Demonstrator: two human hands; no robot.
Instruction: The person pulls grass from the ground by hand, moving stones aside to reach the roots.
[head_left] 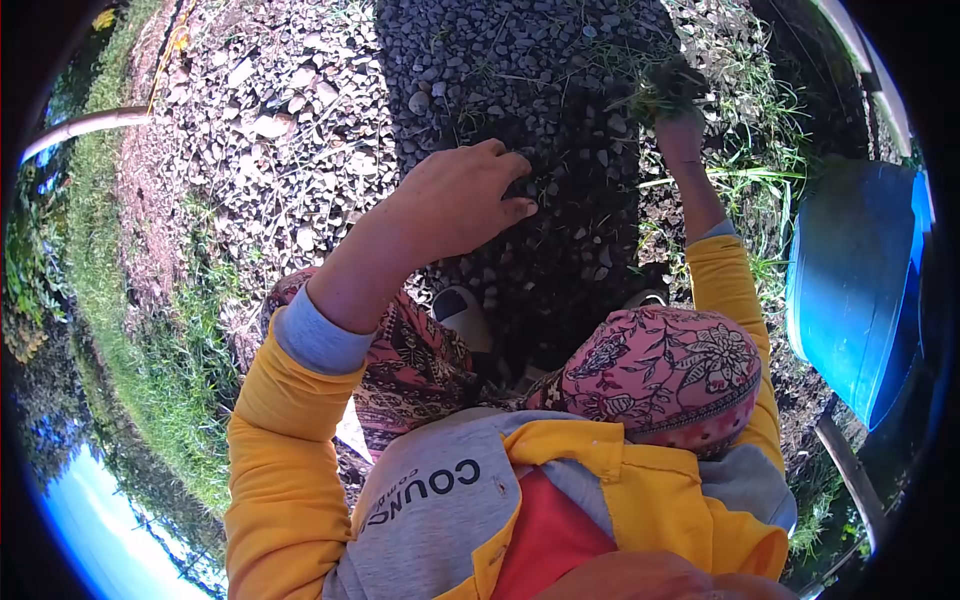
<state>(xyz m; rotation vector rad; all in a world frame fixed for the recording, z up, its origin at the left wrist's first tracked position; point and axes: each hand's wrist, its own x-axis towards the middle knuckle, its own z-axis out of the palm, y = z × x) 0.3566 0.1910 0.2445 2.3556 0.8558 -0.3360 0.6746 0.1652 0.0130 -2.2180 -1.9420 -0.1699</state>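
Observation:
My left hand (462, 198) hovers over the shaded gravel (440, 70) in front of my knees. Its fingers curl loosely, the thumb stands apart from them, and nothing shows in the grip. Farther out and to the right, my right hand (682, 135) is closed around a clump of weeds (662, 92) with dark soil at it. Shadow hides most of those fingers. Green grass (765, 180) grows right beside this hand, and a few long blades lie across the ground near the wrist.
A blue plastic barrel (850, 270) stands close on the right, with a wooden pole (850, 475) below it. Sunlit pale stones (290, 110) cover the left side, bordered by a grass strip (150, 370). A curved pole (90, 130) is at far left. My knees are bent close beneath my arms.

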